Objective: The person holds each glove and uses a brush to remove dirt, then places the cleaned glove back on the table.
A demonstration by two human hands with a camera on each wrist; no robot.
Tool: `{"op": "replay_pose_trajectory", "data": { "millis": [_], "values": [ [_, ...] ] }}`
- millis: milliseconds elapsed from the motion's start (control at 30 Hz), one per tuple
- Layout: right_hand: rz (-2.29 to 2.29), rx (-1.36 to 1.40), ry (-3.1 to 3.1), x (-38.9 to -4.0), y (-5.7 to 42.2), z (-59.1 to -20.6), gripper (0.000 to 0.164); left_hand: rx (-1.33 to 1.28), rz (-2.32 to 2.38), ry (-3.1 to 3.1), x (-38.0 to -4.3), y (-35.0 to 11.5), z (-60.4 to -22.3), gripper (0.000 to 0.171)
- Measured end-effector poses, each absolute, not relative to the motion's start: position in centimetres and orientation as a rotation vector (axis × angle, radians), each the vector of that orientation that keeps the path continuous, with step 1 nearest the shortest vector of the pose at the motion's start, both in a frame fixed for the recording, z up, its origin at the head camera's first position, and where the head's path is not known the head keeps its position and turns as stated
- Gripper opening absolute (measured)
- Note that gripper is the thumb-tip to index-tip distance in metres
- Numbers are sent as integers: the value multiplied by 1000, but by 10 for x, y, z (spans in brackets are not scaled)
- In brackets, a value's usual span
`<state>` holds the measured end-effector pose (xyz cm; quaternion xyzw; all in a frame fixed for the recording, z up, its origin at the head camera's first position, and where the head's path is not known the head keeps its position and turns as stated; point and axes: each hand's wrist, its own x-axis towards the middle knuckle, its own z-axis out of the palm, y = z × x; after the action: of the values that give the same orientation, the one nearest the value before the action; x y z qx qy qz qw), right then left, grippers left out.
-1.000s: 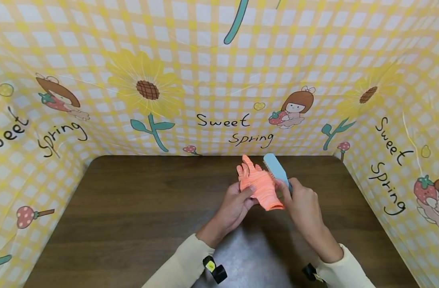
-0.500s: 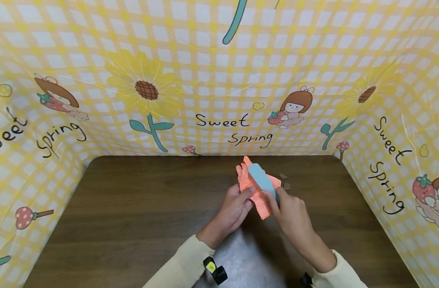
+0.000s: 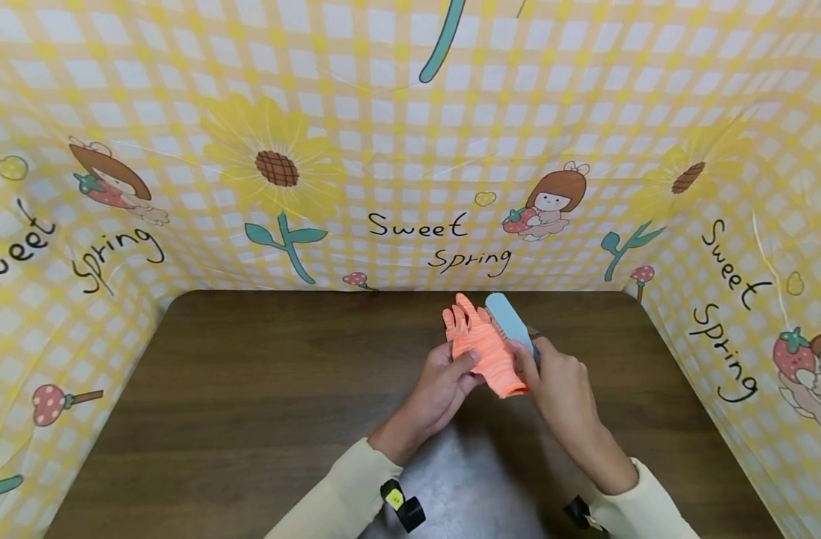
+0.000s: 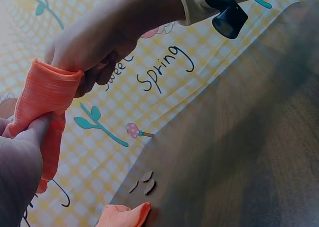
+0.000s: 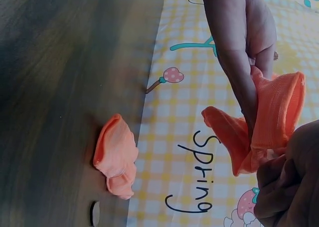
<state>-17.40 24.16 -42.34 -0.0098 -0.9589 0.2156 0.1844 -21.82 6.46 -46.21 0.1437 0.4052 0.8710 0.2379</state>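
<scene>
My left hand (image 3: 442, 383) holds an orange knit glove (image 3: 484, 348) above the table, thumb on top and fingers beneath, with the glove's fingers pointing away. In my right hand (image 3: 566, 383) is a light blue brush (image 3: 508, 316), its bristles turned down against the glove's right side. The left wrist view shows the glove's cuff (image 4: 50, 87) close to my right hand (image 4: 94, 50). From the right wrist, my left thumb and fingers (image 5: 238, 82) pinch the glove (image 5: 274, 117). The brush is hidden in both wrist views.
A second orange glove (image 5: 117, 154) lies on the dark wooden table (image 3: 282, 419), behind the held one. Several small brown flat pieces (image 4: 149, 187) lie near it. A yellow checked cloth (image 3: 397, 172) stands along the table's back and sides.
The brush moved left and toward me across the glove, then back up and right. The glove's cuff swung toward me and then back. My left hand has hardly moved.
</scene>
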Motion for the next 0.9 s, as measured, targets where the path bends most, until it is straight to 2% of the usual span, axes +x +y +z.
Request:
{"op": "replay_pose_trajectory", "data": {
  "millis": [500,733,900],
  "values": [
    [626,-126,-2698,-178,253,-418,44,372,2443,1101,-218,67,-468,41],
    [616,84,-2685,-162,234,-414,26,348,2439,1103,-220,65,-466,43],
    [604,96,-2724,-161,227,-417,30,356,2410,1086,-219,66,-461,44]
  ]
}}
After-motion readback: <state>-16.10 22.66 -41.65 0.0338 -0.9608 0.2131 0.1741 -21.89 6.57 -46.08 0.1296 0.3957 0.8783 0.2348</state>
